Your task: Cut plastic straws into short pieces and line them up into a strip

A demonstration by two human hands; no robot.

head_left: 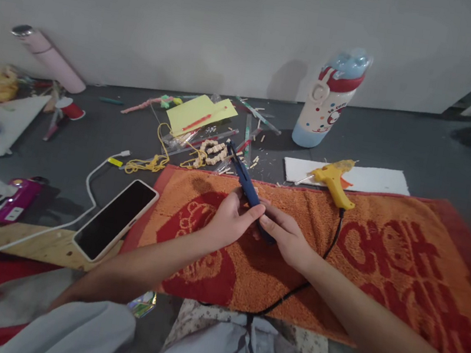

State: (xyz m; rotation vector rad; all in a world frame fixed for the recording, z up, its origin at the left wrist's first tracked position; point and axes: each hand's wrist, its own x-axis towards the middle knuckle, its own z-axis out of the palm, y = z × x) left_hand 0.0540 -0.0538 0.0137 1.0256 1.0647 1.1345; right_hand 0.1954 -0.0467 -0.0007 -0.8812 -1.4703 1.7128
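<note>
Over the orange towel [286, 280], both hands meet on a long, narrow dark blue tool [248, 186]. Its far end, pointing up and to the left, looks split into two thin arms; I cannot make out its exact kind. My left hand [229, 218] is closed around the tool's middle, thumb on top. From the other side my right hand [284, 233] grips the near end, its thumb close to the left one. The fingers beneath are partly hidden. Just beyond the tool's tip lies a ring of small cream pieces [212, 154] with yellow yarn [148, 163].
A yellow glue gun [334, 180] rests on a white strip [380, 181], its cord crossing the towel. A bottle [325, 104] stands behind. Plastic-wrapped sticks and yellow paper [201, 112] lie at the back. To the left are a phone [116, 220], white cable and purple power block [17, 200].
</note>
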